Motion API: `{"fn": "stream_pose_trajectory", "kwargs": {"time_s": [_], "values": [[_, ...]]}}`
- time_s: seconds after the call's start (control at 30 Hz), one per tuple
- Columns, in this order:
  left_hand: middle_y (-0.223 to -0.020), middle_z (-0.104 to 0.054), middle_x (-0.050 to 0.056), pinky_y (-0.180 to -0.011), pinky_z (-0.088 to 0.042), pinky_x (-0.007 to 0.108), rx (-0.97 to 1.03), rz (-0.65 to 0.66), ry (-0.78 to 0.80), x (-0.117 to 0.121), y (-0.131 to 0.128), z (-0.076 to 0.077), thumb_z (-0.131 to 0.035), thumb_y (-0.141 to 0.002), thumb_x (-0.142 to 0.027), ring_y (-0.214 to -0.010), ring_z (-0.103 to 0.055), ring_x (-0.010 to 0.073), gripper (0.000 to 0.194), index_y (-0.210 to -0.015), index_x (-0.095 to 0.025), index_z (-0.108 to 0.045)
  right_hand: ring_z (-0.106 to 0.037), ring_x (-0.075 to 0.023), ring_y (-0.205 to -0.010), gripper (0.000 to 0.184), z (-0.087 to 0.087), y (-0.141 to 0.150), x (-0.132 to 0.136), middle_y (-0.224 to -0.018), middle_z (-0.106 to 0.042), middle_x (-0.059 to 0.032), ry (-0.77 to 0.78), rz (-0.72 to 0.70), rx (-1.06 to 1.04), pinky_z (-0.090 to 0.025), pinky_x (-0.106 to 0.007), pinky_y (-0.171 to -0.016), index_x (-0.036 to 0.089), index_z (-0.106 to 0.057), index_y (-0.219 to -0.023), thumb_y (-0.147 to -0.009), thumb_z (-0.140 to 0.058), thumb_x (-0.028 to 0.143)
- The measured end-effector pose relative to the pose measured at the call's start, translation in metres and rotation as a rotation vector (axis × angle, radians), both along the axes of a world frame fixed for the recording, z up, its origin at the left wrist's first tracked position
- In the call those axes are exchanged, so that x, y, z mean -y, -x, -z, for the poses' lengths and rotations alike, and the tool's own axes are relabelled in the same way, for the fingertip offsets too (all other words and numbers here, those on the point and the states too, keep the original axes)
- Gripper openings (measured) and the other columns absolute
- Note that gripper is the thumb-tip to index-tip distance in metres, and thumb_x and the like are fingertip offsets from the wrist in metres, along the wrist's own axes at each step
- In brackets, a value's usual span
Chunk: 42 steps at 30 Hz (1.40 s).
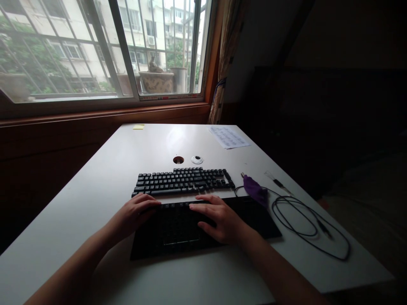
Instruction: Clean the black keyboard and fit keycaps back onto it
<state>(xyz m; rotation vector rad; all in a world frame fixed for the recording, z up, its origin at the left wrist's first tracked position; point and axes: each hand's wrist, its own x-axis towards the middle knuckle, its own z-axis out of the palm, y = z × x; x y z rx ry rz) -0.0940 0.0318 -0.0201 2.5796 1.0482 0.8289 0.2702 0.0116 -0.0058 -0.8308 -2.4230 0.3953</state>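
The right hand (219,218) has its fingers spread and thumb apart, fingertips at the short row of small black square keycaps (174,205) along the far edge of the flat black rectangular keyboard base (181,228). The left hand (140,207) curls over that base's far left corner; whether its fingers pinch anything cannot be told. The base lies on the glossy white table (104,182), under both hands. Just beyond it sit black keycaps in keyboard-like rows (168,182). To the right are 1 purple cloth (255,190) and 1 looped thin black cable (341,239).
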Motion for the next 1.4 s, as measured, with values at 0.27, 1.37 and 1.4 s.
{"fn": "stream_pose_trajectory", "kwargs": {"time_s": [0.27, 1.37, 1.4], "values": [[-0.107, -0.071, 0.008, -0.084, -0.058, 0.031, -0.004, 0.012, -0.005, 0.001, -0.002, -0.005, -0.059, -0.1, -0.023, -0.095, -0.067, 0.0179, 0.022, -0.119, -0.023, -0.071, -0.055, -0.0276, -0.134, 0.05, -0.001, 0.001, -0.001, -0.142, -0.061, -0.0115, 0.007, 0.038, -0.062, -0.048, -0.049, -0.112, 0.026, -0.058, -0.14, -0.091, -0.068, 0.026], [-0.114, -0.07, 0.01, -0.088, -0.058, 0.034, -0.136, 0.043, 0.014, -0.005, 0.025, -0.015, -0.058, -0.1, -0.021, -0.102, -0.066, 0.0207, 0.035, -0.134, -0.027, -0.064, -0.051, -0.0287, -0.141, 0.048, 0.007, -0.001, -0.002, -0.142, -0.062, -0.0119, 0.007, 0.038, -0.075, -0.047, -0.053, -0.114, 0.027, -0.056, -0.139, -0.092, -0.066, 0.023], [-0.114, -0.071, 0.01, -0.088, -0.058, 0.034, -0.145, 0.038, 0.011, -0.005, 0.027, -0.015, -0.058, -0.1, -0.023, -0.101, -0.066, 0.0206, 0.034, -0.134, -0.027, -0.064, -0.051, -0.0284, -0.141, 0.047, 0.006, -0.002, -0.002, -0.139, -0.064, -0.0113, 0.001, 0.032, -0.083, -0.047, -0.053, -0.114, 0.027, -0.056, -0.139, -0.092, -0.066, 0.023]]}}
